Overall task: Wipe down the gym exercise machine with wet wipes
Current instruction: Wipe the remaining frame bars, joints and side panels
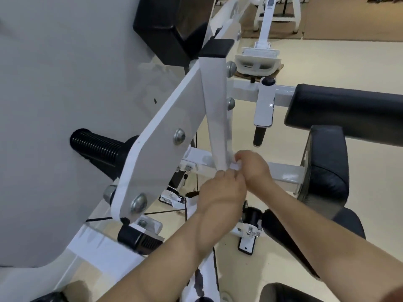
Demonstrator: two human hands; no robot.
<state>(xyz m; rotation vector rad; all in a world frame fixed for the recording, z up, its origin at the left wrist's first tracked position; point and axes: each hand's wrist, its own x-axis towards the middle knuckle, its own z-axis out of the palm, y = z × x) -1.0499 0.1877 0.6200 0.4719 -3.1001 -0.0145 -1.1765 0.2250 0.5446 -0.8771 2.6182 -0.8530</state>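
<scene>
One small white wipe [236, 165] lies at the foot of the white upright bar [214, 110]. It is pinched between the curled fingers of two touching hands, the right hand [254, 167] above and the left hand [221, 191] below.

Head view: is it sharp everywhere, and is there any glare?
In the head view the light is even and soft, with faint shadows; a small glare spot sits on the white sleeve; the grey panel at left is smeared; the left hand, right hand and wet wipe are slightly soft.
</scene>
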